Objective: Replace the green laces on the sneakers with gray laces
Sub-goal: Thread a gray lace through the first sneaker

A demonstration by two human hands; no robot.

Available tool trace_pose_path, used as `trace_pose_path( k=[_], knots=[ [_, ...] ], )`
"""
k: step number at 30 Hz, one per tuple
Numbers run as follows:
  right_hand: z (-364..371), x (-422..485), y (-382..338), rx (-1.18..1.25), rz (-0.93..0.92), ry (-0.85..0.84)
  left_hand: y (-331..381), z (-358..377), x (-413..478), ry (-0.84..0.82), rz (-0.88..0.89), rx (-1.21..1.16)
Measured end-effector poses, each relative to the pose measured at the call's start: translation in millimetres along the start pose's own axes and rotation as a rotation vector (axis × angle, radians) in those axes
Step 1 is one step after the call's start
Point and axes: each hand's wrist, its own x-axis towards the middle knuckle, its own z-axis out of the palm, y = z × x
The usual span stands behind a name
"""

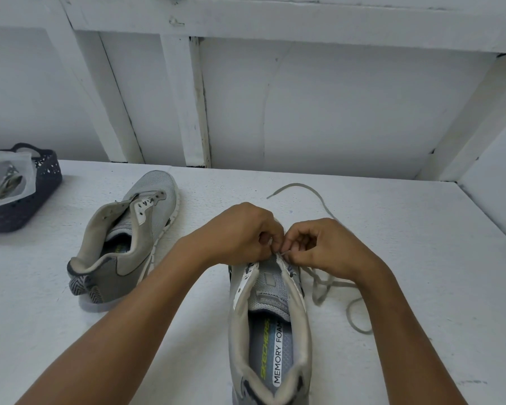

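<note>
A grey sneaker [270, 325] stands in front of me, heel toward me, its inside open to view. Both hands meet over its eyelet rows near the toe. My left hand [243, 232] pinches at the eyelets with curled fingers. My right hand [322, 244] pinches the tip of a gray lace [323, 287] against the same spot. That lace trails right of the shoe in loose loops and runs back in an arc behind my hands. A second grey sneaker [129, 238] lies to the left with no lace in it. No green lace is visible.
A dark perforated basket [46, 182] sits at the far left on the white table [406, 287], holding a clear plastic bag [6, 176]. White wall panels and posts rise behind the table, and a white side wall stands at the right.
</note>
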Motion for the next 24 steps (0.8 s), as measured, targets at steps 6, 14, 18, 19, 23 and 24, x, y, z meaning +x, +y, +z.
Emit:
trace_pose_path(
  k=[6, 14, 18, 19, 23, 24],
  knots=[
    [2.5, -4.6, -0.6, -0.034, -0.099, 0.101, -4.2, -0.1, -4.2, -0.026, -0.02, -0.028],
    [-1.3, -6.5, 6.2, 0.072, -0.117, 0.112, -4.7, -5.0, 1.3, -0.115, -0.066, -0.067],
    [-3.9, -6.2, 11.7, 0.1, -0.106, 0.099, -6.3, -5.9, 0.7, -0.14, -0.081, -0.218],
    [-5.0, -6.4, 12.7, 0.093, -0.091, 0.077, -6.6, -6.5, 0.5, -0.144, -0.093, -0.254],
    [-6.0, -6.3, 12.2, 0.117, -0.049, -0.044, -9.8, -7.0, 2.4, -0.141, -0.126, -0.26],
    [-6.0, -6.3, 11.0, 0.148, -0.036, -0.059, -10.2, -6.7, 3.4, -0.138, -0.137, -0.242]
  ],
)
